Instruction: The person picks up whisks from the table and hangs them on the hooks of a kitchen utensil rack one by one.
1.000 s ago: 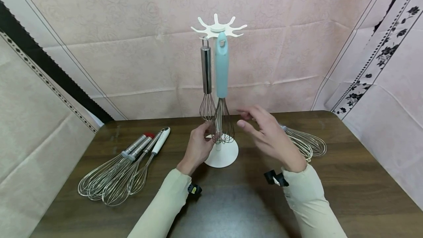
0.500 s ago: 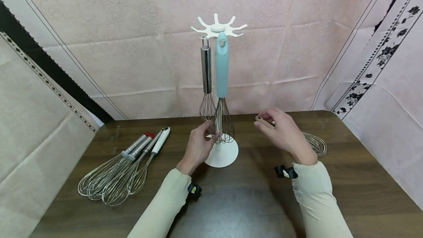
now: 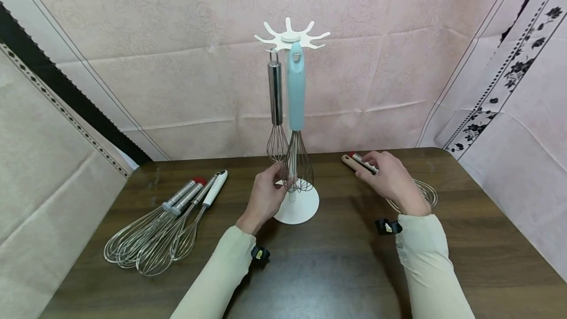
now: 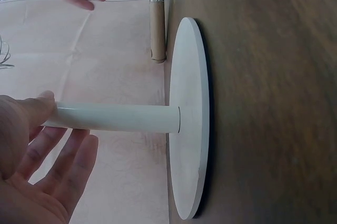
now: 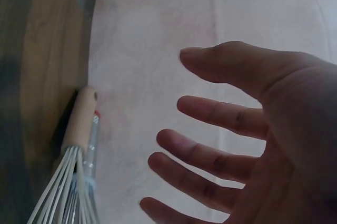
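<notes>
A white hanging stand (image 3: 290, 39) with curved hooks stands at the middle of the table on its round base (image 4: 189, 129). My left hand (image 3: 267, 192) pinches its white pole (image 4: 118, 117) low down, between thumb and fingers. On the hooks hang a small whisk with a steel handle (image 3: 275, 95) and a whisk with a light blue handle (image 3: 296, 87). My right hand (image 3: 389, 177) hovers over whisks at the right, fingers spread and holding nothing in the right wrist view. There lie a wooden-handled whisk (image 5: 79, 121) and a red-tipped metal one (image 5: 92, 145), partly hidden by the hand in the head view.
Several whisks (image 3: 152, 233) lie bunched on the left of the brown wooden table (image 3: 310, 270), one with a white handle (image 3: 216, 188) and some with red tips. A pale patterned cloth (image 3: 199, 87) hangs behind the table's back edge.
My right hand has moved away from beside the hanging whisks, rightward to above the whisks lying at the right. The left hand stays on the pole; the stand has shifted very slightly left.
</notes>
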The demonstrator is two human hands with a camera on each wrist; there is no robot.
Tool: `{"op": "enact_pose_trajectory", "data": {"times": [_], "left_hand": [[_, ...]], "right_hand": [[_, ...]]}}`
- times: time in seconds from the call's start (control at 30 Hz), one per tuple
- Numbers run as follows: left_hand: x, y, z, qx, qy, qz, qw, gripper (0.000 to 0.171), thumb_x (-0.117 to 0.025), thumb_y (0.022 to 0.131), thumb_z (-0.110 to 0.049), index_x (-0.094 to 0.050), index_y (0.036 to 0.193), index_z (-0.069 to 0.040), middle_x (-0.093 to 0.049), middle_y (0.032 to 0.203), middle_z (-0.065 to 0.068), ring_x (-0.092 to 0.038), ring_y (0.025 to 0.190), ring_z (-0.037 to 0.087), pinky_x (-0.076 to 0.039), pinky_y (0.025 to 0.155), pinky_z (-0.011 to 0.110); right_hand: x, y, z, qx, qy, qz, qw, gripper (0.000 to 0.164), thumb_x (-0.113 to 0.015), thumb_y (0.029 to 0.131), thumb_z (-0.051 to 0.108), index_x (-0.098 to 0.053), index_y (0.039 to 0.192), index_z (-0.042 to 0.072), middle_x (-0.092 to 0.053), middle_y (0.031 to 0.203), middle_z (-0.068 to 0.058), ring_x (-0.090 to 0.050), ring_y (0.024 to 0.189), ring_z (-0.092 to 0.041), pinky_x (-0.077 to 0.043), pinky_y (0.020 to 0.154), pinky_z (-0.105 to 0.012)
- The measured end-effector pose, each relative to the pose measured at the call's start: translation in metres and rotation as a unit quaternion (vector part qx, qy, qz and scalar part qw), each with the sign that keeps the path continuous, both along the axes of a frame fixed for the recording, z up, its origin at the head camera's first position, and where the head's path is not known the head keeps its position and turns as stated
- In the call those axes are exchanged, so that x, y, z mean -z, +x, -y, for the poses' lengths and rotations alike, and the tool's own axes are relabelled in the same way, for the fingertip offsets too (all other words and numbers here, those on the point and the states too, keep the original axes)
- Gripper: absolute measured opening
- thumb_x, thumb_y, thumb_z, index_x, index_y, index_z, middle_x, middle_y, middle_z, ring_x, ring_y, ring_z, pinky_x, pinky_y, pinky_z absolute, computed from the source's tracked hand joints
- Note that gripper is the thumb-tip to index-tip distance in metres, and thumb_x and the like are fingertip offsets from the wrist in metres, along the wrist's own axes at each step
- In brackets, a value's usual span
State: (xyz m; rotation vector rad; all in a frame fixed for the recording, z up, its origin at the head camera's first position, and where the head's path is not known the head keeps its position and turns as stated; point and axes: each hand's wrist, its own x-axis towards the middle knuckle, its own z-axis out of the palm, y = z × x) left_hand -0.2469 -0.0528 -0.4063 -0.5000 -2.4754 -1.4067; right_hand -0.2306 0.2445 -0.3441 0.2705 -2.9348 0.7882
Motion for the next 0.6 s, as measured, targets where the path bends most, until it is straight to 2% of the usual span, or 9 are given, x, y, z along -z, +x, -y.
{"op": "enact_pose_trajectory", "data": {"times": [0.3, 0.6], "left_hand": [[0.000, 0.000, 0.002, 0.003, 0.007, -0.001, 1.0000, 0.016, -0.072, 0.095, -0.008, -0.067, 0.110, -0.010, -0.073, 0.105, 0.005, -0.073, 0.102, 0.024, -0.063, 0.081, 0.033], [-0.001, 0.001, 0.001, 0.005, 0.006, 0.008, 0.9999, 0.020, -0.071, 0.096, -0.010, -0.066, 0.116, -0.010, -0.073, 0.107, 0.006, -0.073, 0.101, 0.023, -0.062, 0.080, 0.033]], "right_hand": [[0.009, -0.004, -0.014, -0.004, 0.054, 0.056, 0.997, 0.052, -0.068, 0.096, 0.026, -0.057, 0.135, -0.008, -0.058, 0.134, -0.036, -0.055, 0.124, -0.050, -0.046, 0.101, -0.063], [0.016, -0.005, -0.024, 0.007, 0.083, 0.098, 0.992, 0.054, -0.068, 0.094, 0.019, -0.053, 0.136, -0.010, -0.059, 0.133, -0.035, -0.058, 0.120, -0.049, -0.049, 0.097, -0.060]]}}
